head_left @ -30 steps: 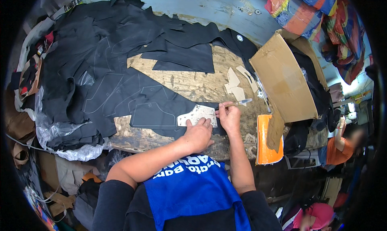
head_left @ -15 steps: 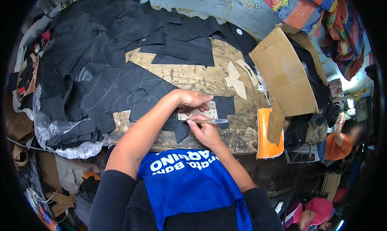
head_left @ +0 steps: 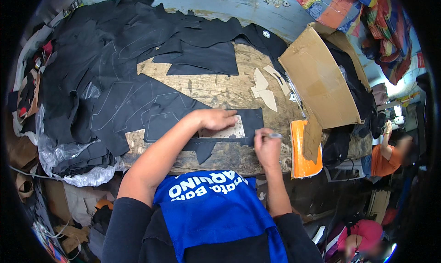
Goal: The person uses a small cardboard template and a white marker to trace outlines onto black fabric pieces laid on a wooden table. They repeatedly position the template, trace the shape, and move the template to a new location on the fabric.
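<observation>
A pale rectangular template (head_left: 235, 130) lies on a strip of black sheet material (head_left: 255, 118) that looks like leather or cloth. My left hand (head_left: 218, 119) presses down on the template's upper part, fingers stretched out and flat. At the strip's right end is my right hand (head_left: 267, 148), closed around a pen (head_left: 275, 135) with a pale, see-through barrel; its tip is hidden by the fingers. To the left, a larger black piece (head_left: 133, 102) carries thin light outlines of shapes. A small pointed black scrap (head_left: 205, 152) sticks out below the strip.
Black sheets (head_left: 119, 38) are heaped over the back and left of the worn wooden table (head_left: 206, 86). Cut card patterns (head_left: 264, 89) lie right of centre. Beyond them stand an open cardboard box (head_left: 317, 79) and an orange sheet (head_left: 298, 166). Two people are off to the right.
My right hand has moved right with the pen, from the template's lower edge to the strip's right end. My left hand has flattened out over the template.
</observation>
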Action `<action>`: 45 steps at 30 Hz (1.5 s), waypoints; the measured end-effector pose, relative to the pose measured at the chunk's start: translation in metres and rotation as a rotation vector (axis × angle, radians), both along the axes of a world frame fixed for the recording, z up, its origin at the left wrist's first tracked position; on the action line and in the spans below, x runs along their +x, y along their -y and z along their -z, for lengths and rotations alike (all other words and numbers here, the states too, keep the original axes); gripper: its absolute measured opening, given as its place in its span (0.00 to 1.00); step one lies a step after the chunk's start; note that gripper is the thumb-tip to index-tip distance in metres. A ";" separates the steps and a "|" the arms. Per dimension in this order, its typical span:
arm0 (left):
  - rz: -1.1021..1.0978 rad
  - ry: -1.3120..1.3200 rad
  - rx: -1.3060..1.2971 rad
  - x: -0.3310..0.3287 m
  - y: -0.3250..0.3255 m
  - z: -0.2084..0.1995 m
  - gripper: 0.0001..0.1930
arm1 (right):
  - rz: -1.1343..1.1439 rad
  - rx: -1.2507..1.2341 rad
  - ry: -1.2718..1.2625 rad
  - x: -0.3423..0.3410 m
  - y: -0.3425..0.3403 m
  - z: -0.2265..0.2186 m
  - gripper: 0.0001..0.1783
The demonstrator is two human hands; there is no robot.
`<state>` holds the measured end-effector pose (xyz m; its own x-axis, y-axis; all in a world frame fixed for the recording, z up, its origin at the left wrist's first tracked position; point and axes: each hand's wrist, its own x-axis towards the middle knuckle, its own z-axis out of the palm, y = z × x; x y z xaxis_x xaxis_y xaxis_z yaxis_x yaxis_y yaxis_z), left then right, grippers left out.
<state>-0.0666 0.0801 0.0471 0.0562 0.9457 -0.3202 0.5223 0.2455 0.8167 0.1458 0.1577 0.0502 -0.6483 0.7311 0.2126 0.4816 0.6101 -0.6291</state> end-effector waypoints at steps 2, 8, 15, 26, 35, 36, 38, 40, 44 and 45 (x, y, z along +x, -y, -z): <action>-0.048 -0.172 0.147 0.021 0.013 0.005 0.33 | 0.103 -0.083 -0.173 0.006 -0.008 0.004 0.07; -0.059 -0.681 0.444 0.071 0.100 0.025 0.23 | -0.068 -0.503 -0.567 -0.041 -0.005 0.050 0.06; -0.288 -0.469 0.542 0.064 0.140 0.035 0.14 | -0.103 -0.130 -0.444 -0.059 -0.002 0.061 0.06; -0.306 -0.459 0.543 0.064 0.138 0.032 0.14 | -0.036 -0.396 -0.567 -0.055 -0.005 0.072 0.07; -0.591 -0.627 0.470 0.026 0.050 0.014 0.27 | 0.077 -0.521 -0.767 -0.047 0.000 0.065 0.08; -0.578 -0.663 0.445 0.021 0.039 0.012 0.22 | 0.088 -0.531 -0.765 -0.043 0.002 0.063 0.09; -0.419 -0.564 0.381 0.022 0.034 0.009 0.18 | 0.118 -0.551 -0.783 -0.034 0.003 0.058 0.08; -0.313 -0.515 0.417 0.028 0.037 0.005 0.14 | 0.160 -0.587 -0.817 -0.020 0.008 0.052 0.08; -0.316 -0.466 0.198 0.040 0.035 0.001 0.15 | -0.022 -0.514 -0.801 -0.016 0.011 0.052 0.05; -0.317 -0.464 0.196 0.041 0.031 0.001 0.15 | -0.025 -0.531 -0.780 -0.017 0.011 0.053 0.05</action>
